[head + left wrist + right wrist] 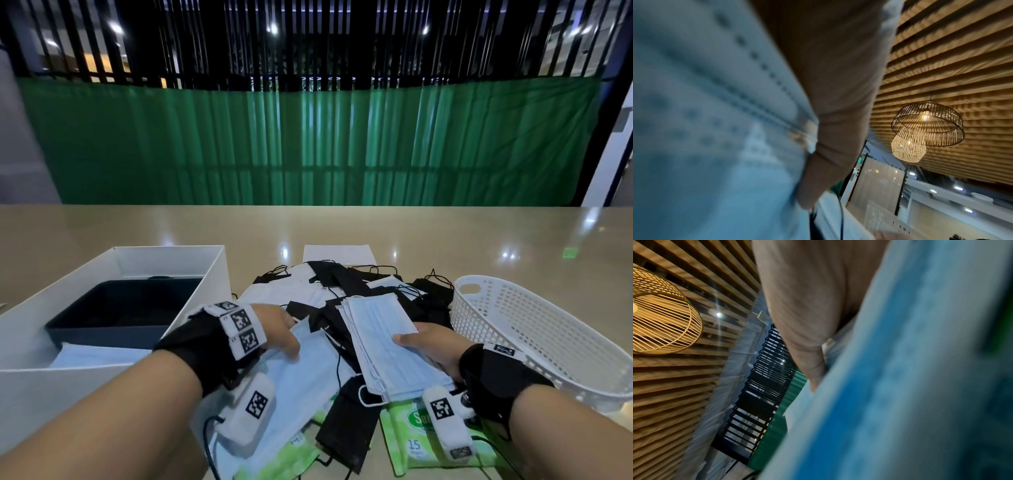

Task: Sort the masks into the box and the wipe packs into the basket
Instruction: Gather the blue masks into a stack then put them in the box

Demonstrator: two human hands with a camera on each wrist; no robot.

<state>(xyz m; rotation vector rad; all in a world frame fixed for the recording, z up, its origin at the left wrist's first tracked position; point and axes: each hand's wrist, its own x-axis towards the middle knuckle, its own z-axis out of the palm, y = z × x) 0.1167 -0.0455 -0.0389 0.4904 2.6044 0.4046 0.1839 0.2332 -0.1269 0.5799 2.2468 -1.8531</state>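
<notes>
We saw a heap of masks (342,301) — black, white and pale blue — spread over the middle of the counter (376,226), between the white box (30,329) on the left and the white mesh basket (534,329) on the right. Our right hand (431,346) held a stack of blue masks (387,342) above the heap, thumb on top and fingers underneath, so that grip was pinching the stack. Our left hand (277,329) lay on another blue mask (308,370) nearer the box, thumb curled over its edge; the left wrist view showed a finger pressed against the mask's underside, so that grip too was pinching. Two green wipe packs (421,442) lay at the near edge of the counter, partly under the masks. Inside the box sat a dark tray (120,308), with a pale blue mask just near of it. Beyond the counter hung a green curtain (308,144) below black bars.
</notes>
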